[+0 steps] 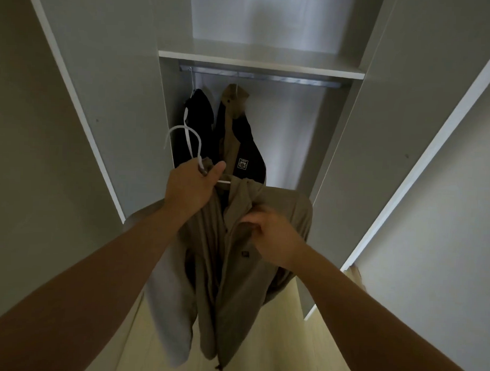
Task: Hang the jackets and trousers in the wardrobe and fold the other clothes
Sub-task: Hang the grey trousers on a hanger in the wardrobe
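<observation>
A khaki jacket [243, 268] hangs on a white hanger [189, 144] in front of the open wardrobe. My left hand [191, 186] grips the hanger's neck just below its hook. My right hand [272, 236] pinches the jacket's front near the collar. A grey garment [167, 307] droops behind the jacket on the left. Inside the wardrobe, a black garment [197, 128] and a tan-and-black jacket [240, 140] hang from the metal rail [270, 78].
A white shelf [259, 64] runs above the rail. Wardrobe side panels [122, 84] and open doors [439, 153] stand on both sides. The rail's right half is bare. Pale floor [288, 339] lies below.
</observation>
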`<state>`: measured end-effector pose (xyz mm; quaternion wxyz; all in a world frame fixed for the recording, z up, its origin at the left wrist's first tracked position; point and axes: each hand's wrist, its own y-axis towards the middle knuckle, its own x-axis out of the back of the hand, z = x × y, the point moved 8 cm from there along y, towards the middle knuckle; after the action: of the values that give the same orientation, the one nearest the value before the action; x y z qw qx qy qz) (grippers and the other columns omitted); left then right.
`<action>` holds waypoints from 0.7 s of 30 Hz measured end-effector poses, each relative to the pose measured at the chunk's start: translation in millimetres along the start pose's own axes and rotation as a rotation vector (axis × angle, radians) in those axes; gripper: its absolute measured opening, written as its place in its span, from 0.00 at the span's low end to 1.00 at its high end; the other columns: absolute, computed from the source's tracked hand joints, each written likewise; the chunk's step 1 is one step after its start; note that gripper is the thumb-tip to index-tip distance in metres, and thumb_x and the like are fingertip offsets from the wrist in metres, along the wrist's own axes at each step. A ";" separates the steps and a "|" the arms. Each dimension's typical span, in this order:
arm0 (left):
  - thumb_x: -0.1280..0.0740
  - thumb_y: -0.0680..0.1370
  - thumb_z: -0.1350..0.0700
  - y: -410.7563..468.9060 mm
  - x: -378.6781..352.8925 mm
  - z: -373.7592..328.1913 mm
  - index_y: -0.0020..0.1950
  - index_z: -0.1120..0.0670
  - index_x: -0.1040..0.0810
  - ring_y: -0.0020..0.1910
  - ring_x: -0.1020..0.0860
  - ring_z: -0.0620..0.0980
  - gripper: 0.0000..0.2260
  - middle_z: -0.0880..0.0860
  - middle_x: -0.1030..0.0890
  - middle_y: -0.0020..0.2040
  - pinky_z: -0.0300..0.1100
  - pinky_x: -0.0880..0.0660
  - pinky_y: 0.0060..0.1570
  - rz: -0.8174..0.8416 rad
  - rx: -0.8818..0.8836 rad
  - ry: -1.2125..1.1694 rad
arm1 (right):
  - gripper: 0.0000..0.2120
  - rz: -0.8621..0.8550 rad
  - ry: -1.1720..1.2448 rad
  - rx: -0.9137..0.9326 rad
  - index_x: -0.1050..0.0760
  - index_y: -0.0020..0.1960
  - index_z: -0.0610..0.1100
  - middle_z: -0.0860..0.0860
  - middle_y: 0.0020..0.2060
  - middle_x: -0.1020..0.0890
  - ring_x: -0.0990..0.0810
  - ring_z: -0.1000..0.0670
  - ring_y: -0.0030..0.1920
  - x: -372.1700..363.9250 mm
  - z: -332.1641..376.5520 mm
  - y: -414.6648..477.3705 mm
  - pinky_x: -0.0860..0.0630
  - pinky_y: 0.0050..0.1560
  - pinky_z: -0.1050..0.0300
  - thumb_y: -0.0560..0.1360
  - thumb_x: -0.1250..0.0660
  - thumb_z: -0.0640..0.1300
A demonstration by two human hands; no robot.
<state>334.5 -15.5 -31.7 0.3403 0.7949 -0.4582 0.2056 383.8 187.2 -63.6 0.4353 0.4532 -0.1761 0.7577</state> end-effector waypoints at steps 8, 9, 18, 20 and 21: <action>0.42 0.70 0.25 21.9 -69.5 -31.4 0.43 0.51 0.21 0.38 0.22 0.41 0.30 0.46 0.19 0.38 0.35 0.32 0.37 0.211 -0.049 -0.179 | 0.09 -0.349 -0.532 -0.316 0.25 0.57 0.48 0.50 0.49 0.20 0.19 0.44 0.53 65.9 -64.0 1.3 0.29 0.60 0.48 0.82 0.41 0.48; 0.42 0.68 0.23 28.3 -78.4 -36.1 0.43 0.50 0.21 0.37 0.21 0.41 0.31 0.46 0.19 0.37 0.36 0.32 0.36 0.218 -0.040 -0.195 | 0.06 -0.299 -0.555 -0.301 0.26 0.52 0.48 0.52 0.43 0.21 0.19 0.45 0.45 66.1 -70.3 4.6 0.26 0.53 0.51 0.81 0.42 0.46; 0.37 0.68 0.25 86.3 -198.4 -110.3 0.39 0.48 0.24 0.40 0.22 0.31 0.26 0.42 0.20 0.36 0.33 0.33 0.34 0.486 -0.205 -0.238 | 0.05 -0.288 -0.615 -0.410 0.36 0.47 0.49 0.56 0.32 0.32 0.34 0.52 0.26 95.3 -136.2 52.9 0.37 0.30 0.56 0.82 0.43 0.46; 0.37 0.70 0.27 100.8 -231.0 -126.3 0.42 0.51 0.24 0.42 0.19 0.42 0.26 0.46 0.20 0.37 0.39 0.26 0.41 0.607 -0.252 -0.248 | 0.03 -0.295 -0.646 -0.501 0.31 0.51 0.49 0.54 0.35 0.25 0.30 0.49 0.28 105.6 -160.6 63.5 0.39 0.29 0.58 0.82 0.42 0.46; 0.35 0.72 0.29 107.0 -245.3 -133.2 0.43 0.52 0.23 0.43 0.19 0.46 0.25 0.48 0.19 0.39 0.44 0.22 0.47 0.662 -0.272 -0.261 | 0.04 -0.295 -0.652 -0.551 0.29 0.51 0.48 0.53 0.36 0.22 0.27 0.47 0.29 110.8 -173.5 67.7 0.40 0.29 0.58 0.82 0.42 0.46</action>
<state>118.0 188.7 -59.6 0.2969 0.5710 -0.7527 0.1387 212.5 319.5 -53.4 0.5649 0.5555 -0.4328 0.4301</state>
